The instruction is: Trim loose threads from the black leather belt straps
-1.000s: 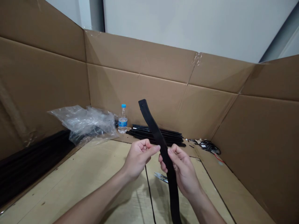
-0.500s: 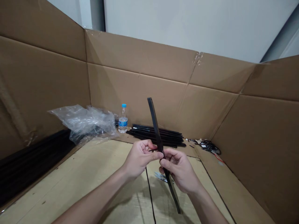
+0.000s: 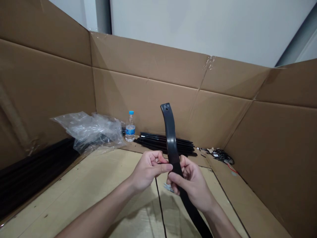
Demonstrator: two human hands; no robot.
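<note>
Between my hands a curved black strip (image 3: 170, 138) stands tilted, its broad shiny face toward me and a small hole near its upper end. Its lower part looks matte and runs down past the bottom of the view. My right hand (image 3: 188, 183) is closed around the strip near its middle. My left hand (image 3: 150, 170) pinches a thin black cord (image 3: 160, 206) at the strip's left edge, with the thumb tip touching the strip. The cord hangs down over the board. Small metal thread snips (image 3: 168, 187) lie behind the right hand, partly covered.
A stack of black strips (image 3: 151, 140) lies at the back beside a water bottle (image 3: 130, 129). Crumpled clear plastic bags (image 3: 96, 130) and long dark pieces (image 3: 37, 168) are on the left. Coiled wires (image 3: 220, 155) sit back right. Cardboard walls (image 3: 148, 92) enclose the wooden board (image 3: 99, 185).
The strip has turned about its length, from showing its narrow edge to showing its broad face. Its lower end has swung right. Both hands stay in nearly the same place.
</note>
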